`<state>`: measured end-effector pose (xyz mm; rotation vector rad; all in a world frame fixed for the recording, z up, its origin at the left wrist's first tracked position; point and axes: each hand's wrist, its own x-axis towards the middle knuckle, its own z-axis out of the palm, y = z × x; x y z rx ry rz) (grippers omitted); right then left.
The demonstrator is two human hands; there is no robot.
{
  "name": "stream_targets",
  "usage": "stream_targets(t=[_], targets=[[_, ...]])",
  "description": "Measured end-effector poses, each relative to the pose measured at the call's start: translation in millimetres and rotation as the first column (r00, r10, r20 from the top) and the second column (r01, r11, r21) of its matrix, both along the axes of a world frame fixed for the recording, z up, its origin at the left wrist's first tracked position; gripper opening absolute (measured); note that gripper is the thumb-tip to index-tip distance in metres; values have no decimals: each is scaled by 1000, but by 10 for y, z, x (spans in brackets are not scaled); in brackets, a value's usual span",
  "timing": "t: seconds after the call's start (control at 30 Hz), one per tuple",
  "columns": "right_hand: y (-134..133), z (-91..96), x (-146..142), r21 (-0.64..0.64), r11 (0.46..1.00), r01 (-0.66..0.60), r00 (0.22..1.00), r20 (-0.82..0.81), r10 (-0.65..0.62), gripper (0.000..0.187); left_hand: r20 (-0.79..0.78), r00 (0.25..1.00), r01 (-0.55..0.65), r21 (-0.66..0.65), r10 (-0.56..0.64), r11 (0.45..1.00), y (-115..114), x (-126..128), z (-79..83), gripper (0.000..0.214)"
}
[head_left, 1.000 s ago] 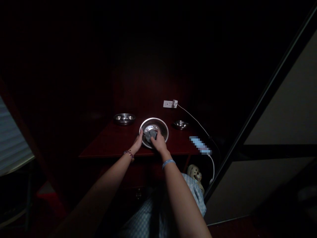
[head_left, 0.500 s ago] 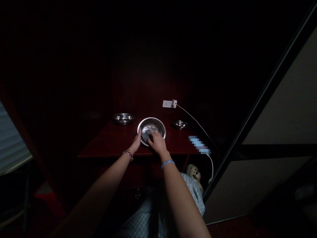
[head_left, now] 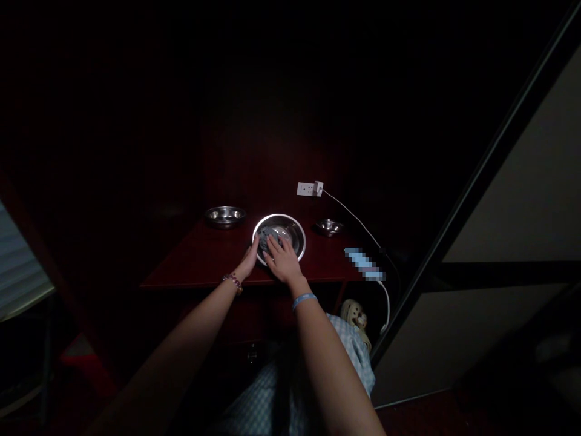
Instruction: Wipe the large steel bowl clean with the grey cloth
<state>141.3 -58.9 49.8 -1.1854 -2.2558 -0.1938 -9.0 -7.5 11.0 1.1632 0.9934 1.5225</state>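
A shiny metal bowl (head_left: 297,233) is tilted toward me at the front of the dark red desk. My left hand (head_left: 249,260) grips its left rim, thumb at the edge and the other fingers behind the wall. Inside the bowl, my right hand (head_left: 284,260) presses a crumpled grey cloth (head_left: 267,236) against the left part of the inner wall. The right fingers lie over the cloth, fairly straight, and hide part of it.
On the desk (head_left: 181,266), metal bowls (head_left: 225,217) stand at back left and a smaller metal bowl (head_left: 329,227) at right. A white cable runs from a wall socket (head_left: 310,189) past a blurred blue item (head_left: 364,263). Below right is a beige clog (head_left: 354,315).
My right hand has moved the cloth up and left along the inside of the bowl, its fingers now flatter. My left hand keeps its hold on the rim.
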Motion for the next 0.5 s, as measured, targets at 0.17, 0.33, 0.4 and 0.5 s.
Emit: stream_targets(t=[0.17, 0.33, 0.4, 0.5], targets=[[10, -15, 10, 45, 998, 39, 998, -54, -37, 56, 10, 999, 45, -25, -45, 999, -39, 3, 15, 73], [17, 1, -8, 58, 988, 143, 984, -114, -136, 56, -3, 998, 56, -10, -56, 998, -88, 6, 44, 75], [19, 8, -15, 46, 980, 193, 974, -131, -185, 57, -8, 998, 58, 4, -58, 998, -101, 9, 53, 75], [22, 13, -12, 33, 968, 250, 957, -158, -242, 57, -9, 998, 61, 16, -61, 998, -106, 15, 54, 76]])
